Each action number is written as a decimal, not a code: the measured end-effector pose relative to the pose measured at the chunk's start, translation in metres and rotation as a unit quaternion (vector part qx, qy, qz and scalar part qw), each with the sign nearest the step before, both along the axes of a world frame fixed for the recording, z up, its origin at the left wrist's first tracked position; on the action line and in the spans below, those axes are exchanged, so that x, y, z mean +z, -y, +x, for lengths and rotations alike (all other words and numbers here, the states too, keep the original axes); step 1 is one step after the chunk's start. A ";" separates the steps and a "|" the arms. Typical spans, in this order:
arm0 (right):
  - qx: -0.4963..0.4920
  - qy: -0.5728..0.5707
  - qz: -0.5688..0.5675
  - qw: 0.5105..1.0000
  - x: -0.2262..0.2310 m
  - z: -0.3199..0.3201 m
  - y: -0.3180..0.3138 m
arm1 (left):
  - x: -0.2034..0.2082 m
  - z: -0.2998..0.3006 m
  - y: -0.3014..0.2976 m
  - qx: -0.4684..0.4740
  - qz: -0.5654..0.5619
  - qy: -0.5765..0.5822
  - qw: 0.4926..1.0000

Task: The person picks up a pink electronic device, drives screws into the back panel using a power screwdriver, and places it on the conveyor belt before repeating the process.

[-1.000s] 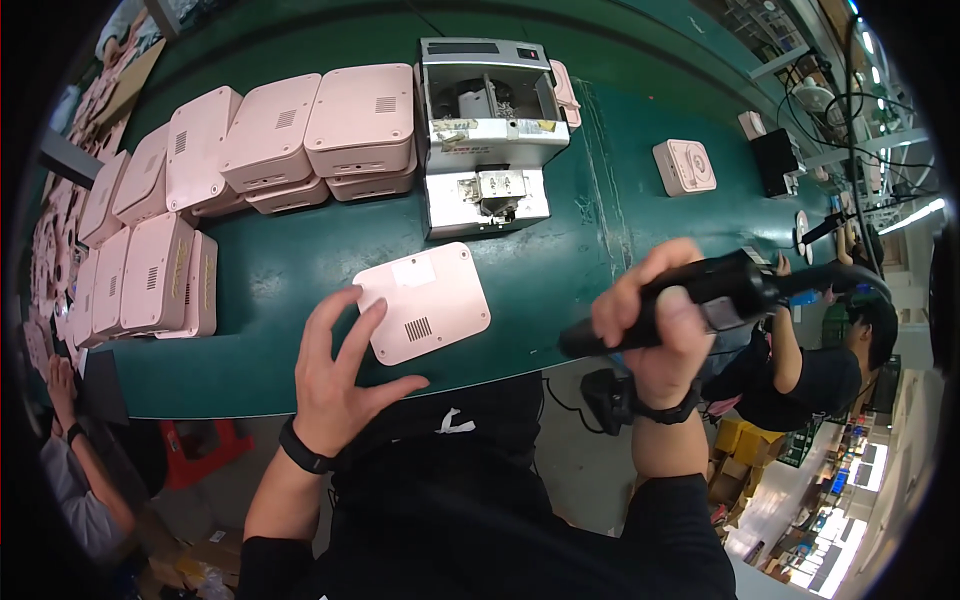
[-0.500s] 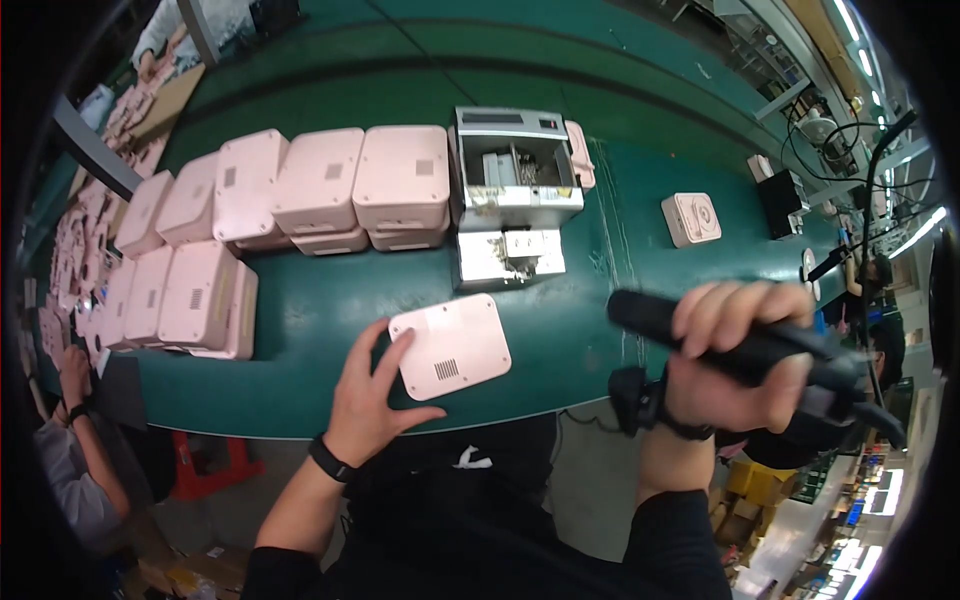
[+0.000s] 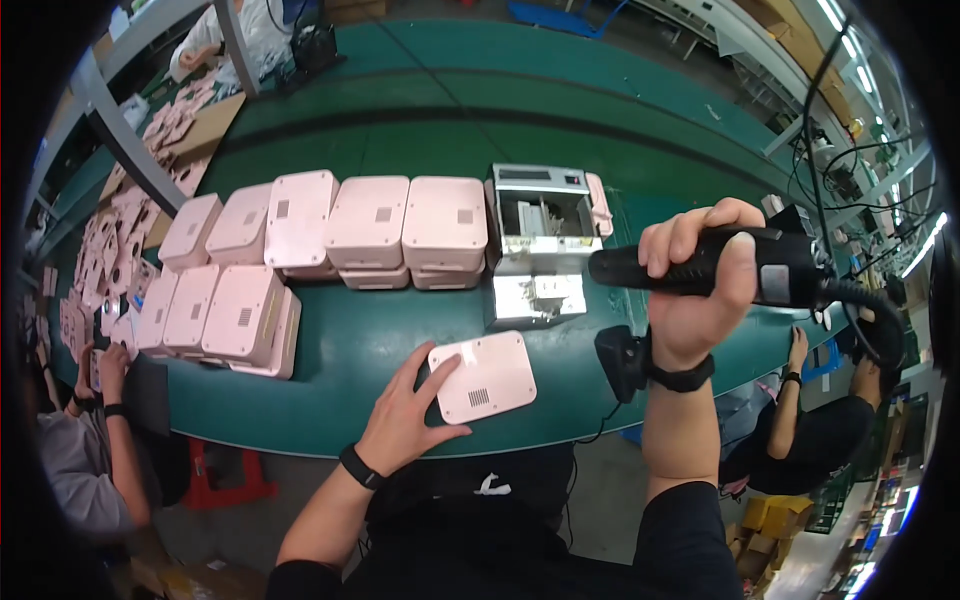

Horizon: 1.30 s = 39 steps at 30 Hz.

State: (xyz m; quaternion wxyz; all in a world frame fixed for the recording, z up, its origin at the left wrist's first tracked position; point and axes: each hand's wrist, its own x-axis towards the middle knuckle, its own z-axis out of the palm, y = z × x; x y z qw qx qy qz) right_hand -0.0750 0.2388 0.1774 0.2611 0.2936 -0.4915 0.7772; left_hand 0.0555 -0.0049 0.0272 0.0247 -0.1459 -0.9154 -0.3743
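A pale pink plastic case (image 3: 505, 368) lies flat on the green table in front of me, with screw holes at its corners and a small slotted grille. My left hand (image 3: 402, 412) rests at its left side, fingers spread, one fingertip on the top face and the thumb by the near edge. Raised over the table's right part, my right hand (image 3: 700, 270) is wrapped round a black electric screwdriver (image 3: 790, 268), whose thick tip end points left. A coiled cord hangs from its rear end. I see no bit at its tip.
Stacked pink cases (image 3: 368, 222) stand in rows at the back left. Beyond the case is a silver open-topped machine (image 3: 545, 215) with a shiny metal block (image 3: 537, 298) before it. Loose pink parts (image 3: 120, 235) cover the far left. Co-workers sit at left and right.
The view has shifted, so table things appear lower and further right. My right hand has lifted the screwdriver and turned it nearer to level. My left hand stays at the case.
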 end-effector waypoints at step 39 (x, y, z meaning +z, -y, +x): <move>0.101 0.218 0.136 0.961 -0.067 0.078 0.000 | -0.012 -0.020 -0.003 -0.025 0.046 -0.028 0.998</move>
